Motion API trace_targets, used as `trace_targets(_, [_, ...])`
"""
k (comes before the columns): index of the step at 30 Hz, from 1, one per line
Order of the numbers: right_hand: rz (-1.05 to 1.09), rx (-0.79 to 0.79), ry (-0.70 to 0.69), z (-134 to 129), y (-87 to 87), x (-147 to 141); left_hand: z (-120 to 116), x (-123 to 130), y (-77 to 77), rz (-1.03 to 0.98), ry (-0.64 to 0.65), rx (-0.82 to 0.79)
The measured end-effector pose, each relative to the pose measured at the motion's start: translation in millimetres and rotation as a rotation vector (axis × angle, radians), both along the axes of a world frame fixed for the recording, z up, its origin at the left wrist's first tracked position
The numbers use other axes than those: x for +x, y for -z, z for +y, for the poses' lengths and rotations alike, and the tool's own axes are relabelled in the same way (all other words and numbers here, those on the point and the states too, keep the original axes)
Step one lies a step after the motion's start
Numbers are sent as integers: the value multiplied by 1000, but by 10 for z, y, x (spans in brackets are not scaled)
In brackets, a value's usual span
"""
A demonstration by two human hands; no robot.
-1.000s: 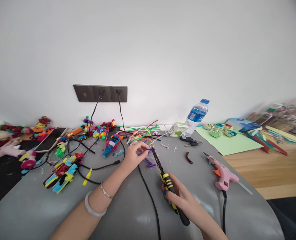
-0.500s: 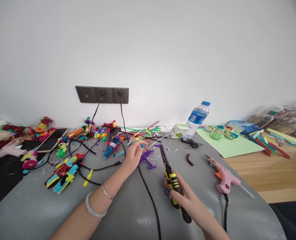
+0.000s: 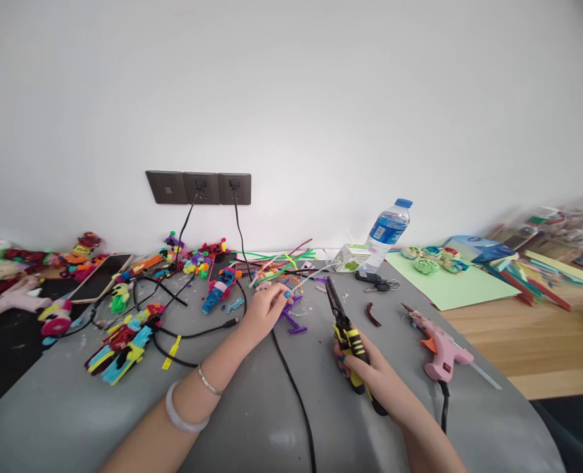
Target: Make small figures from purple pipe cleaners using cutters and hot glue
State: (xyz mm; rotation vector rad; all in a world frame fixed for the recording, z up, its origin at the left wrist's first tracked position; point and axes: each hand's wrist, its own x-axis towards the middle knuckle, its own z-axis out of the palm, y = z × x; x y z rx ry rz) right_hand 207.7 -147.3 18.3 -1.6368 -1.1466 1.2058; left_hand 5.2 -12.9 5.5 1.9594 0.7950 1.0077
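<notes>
My right hand (image 3: 363, 368) is wrapped round the yellow-and-black handles of pliers (image 3: 346, 326), whose dark jaws point up and to the left above the grey table. My left hand (image 3: 266, 310), wearing blue nail polish, has thumb and finger pinched together beside a purple pipe-cleaner piece (image 3: 294, 320). Whatever those fingertips hold is too small to make out. Just behind them lies a pile of coloured pipe cleaners (image 3: 291, 263). A short brown curved piece (image 3: 371, 314) rests to the right of the pliers.
Pipe-cleaner figures (image 3: 124, 345), a phone (image 3: 102, 278) and black cables (image 3: 294, 384) lie on the left and middle. A bottle (image 3: 388, 230) leans by a small box (image 3: 351, 257). At right are a pink glue gun (image 3: 444, 355) and green paper (image 3: 452, 286). A person's hand shows far left.
My right hand and the pliers have moved slightly to the right. My left hand has shifted slightly, its fingertips now lower and a little to the right.
</notes>
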Motion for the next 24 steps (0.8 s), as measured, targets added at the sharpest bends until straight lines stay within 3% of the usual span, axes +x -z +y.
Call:
trace_targets(9, [145,-3,62,14,26,6,-16,3,-17,141,40,-2])
trace_targets(16, [142,8,68,28,114,16,5,17,16,209,35,3])
trace_targets(24, [172,-5,65,25,62,-1,20,17,45,325,40,13])
